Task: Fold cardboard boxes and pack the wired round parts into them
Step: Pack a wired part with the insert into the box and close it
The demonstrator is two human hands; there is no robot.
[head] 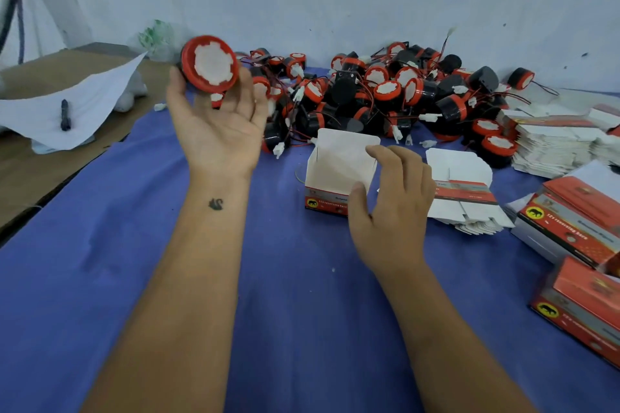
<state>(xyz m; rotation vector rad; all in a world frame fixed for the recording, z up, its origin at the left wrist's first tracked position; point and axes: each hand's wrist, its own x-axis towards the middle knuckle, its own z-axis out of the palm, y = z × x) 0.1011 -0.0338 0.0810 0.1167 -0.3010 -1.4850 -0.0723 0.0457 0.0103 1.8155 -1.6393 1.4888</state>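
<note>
Forearms: both reach forward from the bottom edge over the blue cloth (134,261) covering the worktop; the left one bears a small dark mark near the wrist.
Left hand (218,124): raised palm up, well apart from the other hand, fingers curled round a round part (210,63) with a red rim and white centre, held above the cloth, its face tilted toward the camera.
Right hand (392,208): lower and nearer the middle, thumb and curved fingers gripping the near right corner of an open box (335,174).
Open box: stands on the cloth, white inside, top flap upright, red printed band along its front.
Pile of round parts (396,94): black and red, with thin wires and white plugs, heaped against the wall behind the box.
Flat box blanks (466,198): stacked just right of the right hand.
More blanks (553,147): a taller stack farther right, near the pile.
Finished boxes (577,228): red and grey, at the right edge.
White sheet (73,104): on brown cardboard at the left, a dark pen (64,115) lying on it.
</note>
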